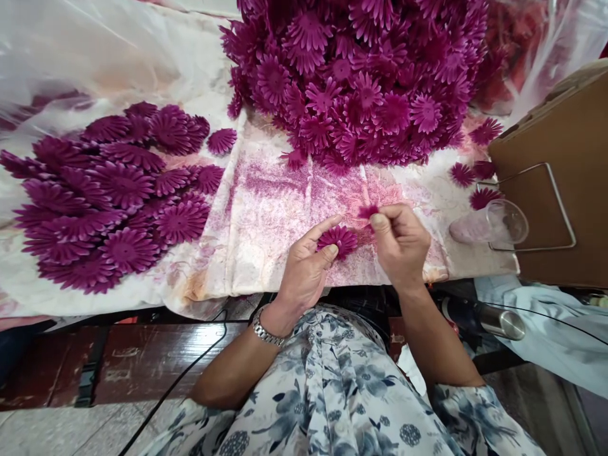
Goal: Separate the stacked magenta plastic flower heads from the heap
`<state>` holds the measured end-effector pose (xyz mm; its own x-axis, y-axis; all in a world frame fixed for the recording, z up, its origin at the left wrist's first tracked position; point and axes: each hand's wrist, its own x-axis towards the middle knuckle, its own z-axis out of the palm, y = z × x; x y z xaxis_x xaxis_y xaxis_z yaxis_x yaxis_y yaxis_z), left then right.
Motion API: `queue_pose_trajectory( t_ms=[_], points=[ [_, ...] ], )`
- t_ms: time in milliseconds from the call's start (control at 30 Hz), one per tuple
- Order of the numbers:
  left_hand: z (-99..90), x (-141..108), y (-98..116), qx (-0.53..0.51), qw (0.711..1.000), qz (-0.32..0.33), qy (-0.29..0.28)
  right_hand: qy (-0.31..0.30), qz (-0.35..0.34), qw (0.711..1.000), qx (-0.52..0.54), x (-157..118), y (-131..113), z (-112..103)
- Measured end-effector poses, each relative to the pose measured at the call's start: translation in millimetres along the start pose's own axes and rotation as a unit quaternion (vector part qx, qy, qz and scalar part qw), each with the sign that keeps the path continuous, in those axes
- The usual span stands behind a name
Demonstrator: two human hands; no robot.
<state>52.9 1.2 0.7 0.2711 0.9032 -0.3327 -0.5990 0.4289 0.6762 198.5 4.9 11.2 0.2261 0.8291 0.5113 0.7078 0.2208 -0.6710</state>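
Between the thumb and fingers of my left hand (306, 263) is a purple artificial flower (339, 242), its petals spread and facing up. To the right of it, my right hand (401, 244) pinches a smaller purple flower piece (368, 211) at its edge. The two pieces are apart, both just over the stained white cloth (270, 221). A big heap of purple flowers (342, 88) rises beyond my hands. Over on the left lies a lower pile of wider, flatter purple flowers (126, 190).
A cardboard box (555, 177) stands at the right with a bent metal wire (565, 215) by it. A clear plastic cup (508, 221) lies tipped there, near several loose flowers (484, 197). Plastic sheeting (109, 44) covers the back left. A metal-capped bottle (503, 323) sits below the table edge.
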Motion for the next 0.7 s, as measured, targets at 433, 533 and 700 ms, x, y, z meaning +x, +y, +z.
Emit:
queue_pose_trajectory(
  t_ms=[433, 533, 700],
  points=[
    [5.1, 1.5, 5.6, 0.006, 1.000, -0.003, 0.014, -0.176, -0.158, 0.972, 0.004, 3.2, -4.9, -10.9],
    [3.5, 0.2, 4.1, 0.004, 1.000, -0.014, 0.007, -0.144, -0.175, 0.974, -0.021, -3.6, -10.1, -4.9],
    [2.9, -0.9, 2.5, -0.004, 1.000, -0.004, 0.006, -0.114, -0.212, 0.970, -0.034, -7.1, -8.9, -5.1]
  ],
)
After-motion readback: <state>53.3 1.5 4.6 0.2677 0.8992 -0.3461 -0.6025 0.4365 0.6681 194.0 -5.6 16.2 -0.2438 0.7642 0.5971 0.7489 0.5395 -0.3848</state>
